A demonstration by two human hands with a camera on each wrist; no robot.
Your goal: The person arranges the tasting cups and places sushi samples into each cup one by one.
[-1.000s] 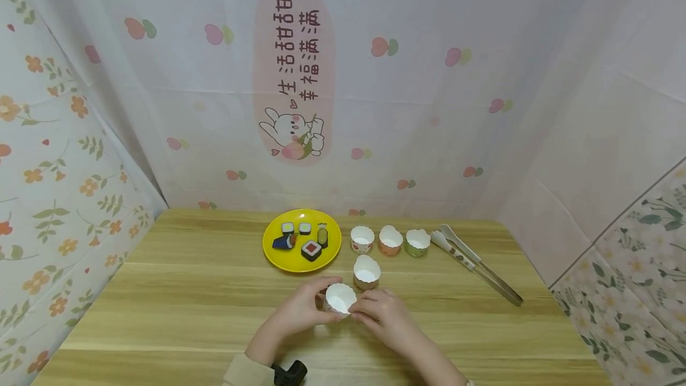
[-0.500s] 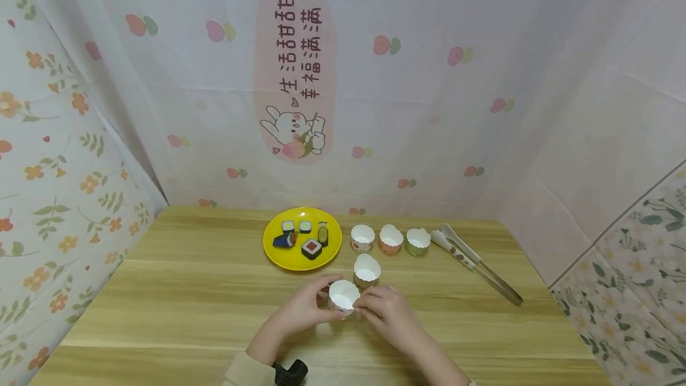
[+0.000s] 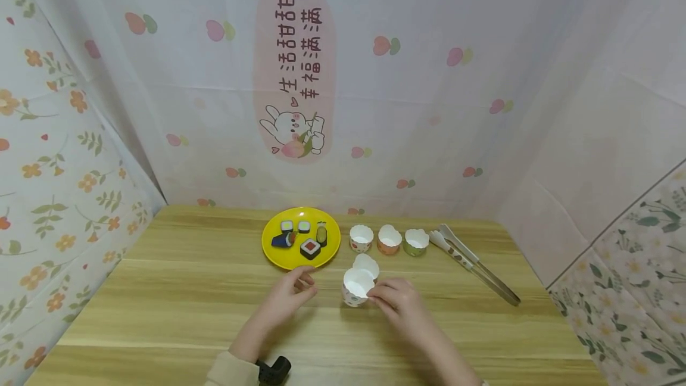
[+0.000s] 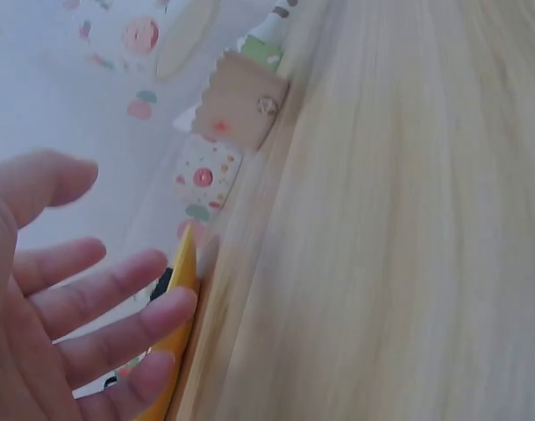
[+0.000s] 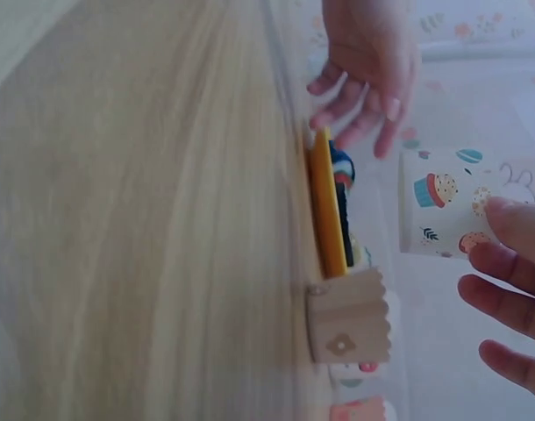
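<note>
My right hand [image 3: 401, 304] pinches the rim of a white paper baking cup [image 3: 354, 298] between thumb and fingers. Cupcake prints show on the cup's side in the right wrist view, where it hangs above the wooden table. Just behind it stands a brown paper baking cup [image 5: 348, 320], partly covered by the held one in the head view. To the left, my left hand [image 3: 285, 298] is off the cup, fingers spread and holding nothing. It is near the front of a yellow plate [image 3: 278, 259] that bears several sushi-like pieces [image 3: 311, 248].
Along the back stand three more paper cups: one white with prints [image 3: 361, 239], one orange [image 3: 389, 241] and one green [image 3: 416, 243]. Metal tongs [image 3: 479, 267] lie to their right. A printed cloth [image 3: 429, 124] hangs behind the wooden table [image 3: 177, 296].
My left hand has let go of the white paper cup and drawn back left. My right hand has carried the cup up and right, closer to the brown cup.
</note>
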